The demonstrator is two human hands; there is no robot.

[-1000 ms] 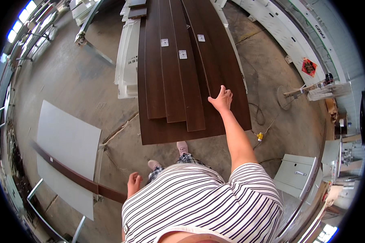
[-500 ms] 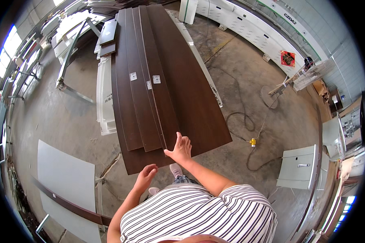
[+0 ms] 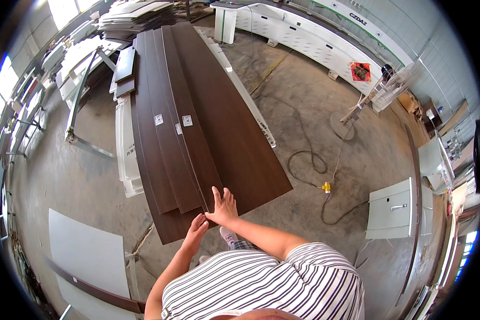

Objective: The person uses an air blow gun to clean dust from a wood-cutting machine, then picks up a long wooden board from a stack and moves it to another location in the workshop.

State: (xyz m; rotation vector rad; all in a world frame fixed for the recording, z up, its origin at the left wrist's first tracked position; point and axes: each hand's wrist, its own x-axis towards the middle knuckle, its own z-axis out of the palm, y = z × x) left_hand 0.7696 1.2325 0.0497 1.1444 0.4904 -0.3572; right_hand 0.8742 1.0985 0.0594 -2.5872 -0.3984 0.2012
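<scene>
A large dark brown panel [image 3: 234,144] lies on a stack in front of me, with several narrower brown boards on its left part. My right hand [image 3: 223,209] is open at the near end of the rightmost narrow board [image 3: 182,93], fingers spread upward and thumb pointing left. My left hand [image 3: 196,232] is just left of it, fingers loosely extended and tips close to my right thumb. Whether these fingertips touch the board's end is too small to tell. White printed labels [image 3: 186,120] stick to the boards. Neither hand visibly grips anything.
Lower left stands a light grey panel [image 3: 90,245] with a brown strip [image 3: 96,288] across it. A hose [image 3: 304,154] and yellow connector [image 3: 326,187] lie on the floor at right, near a grey cabinet [image 3: 391,208]. Behind is a long white machine [image 3: 298,37].
My left hand has moved up and right to meet my right hand at the board's end. The whole view has shifted, so the panels sit lower and farther left.
</scene>
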